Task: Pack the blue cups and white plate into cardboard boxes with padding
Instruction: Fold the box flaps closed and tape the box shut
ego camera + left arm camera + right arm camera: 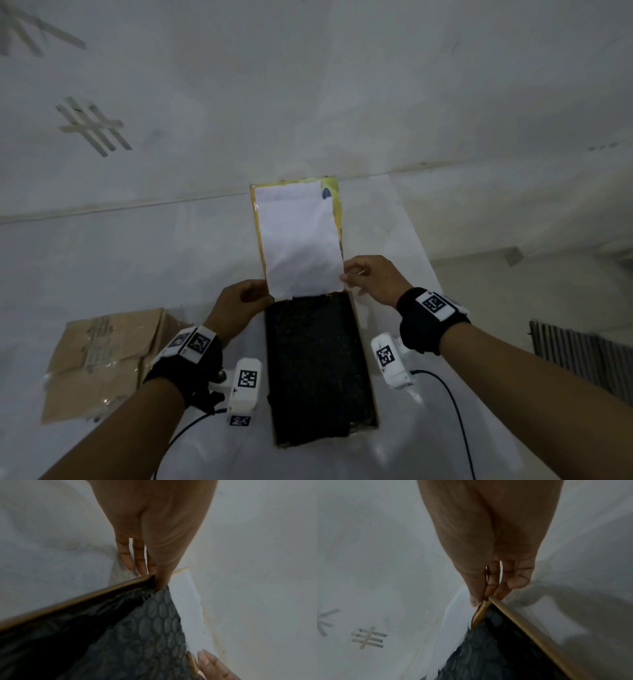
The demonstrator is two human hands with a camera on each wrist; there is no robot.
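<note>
An open cardboard box stands mid-table, its inside covered by black bubble wrap. Its lid stands raised at the far end, white paper on the inner face and yellow along the edges. My left hand pinches the lid's near left corner, the thumb tucked inside at the box rim and the fingers outside. At the near right corner my right hand pinches the lid between thumb and fingers. No blue cup or white plate shows in any view.
A second brown cardboard box with clear tape lies on the table to the left. White wall rises just behind the lid. The table's right edge runs near my right forearm, with a striped object on the floor beyond it.
</note>
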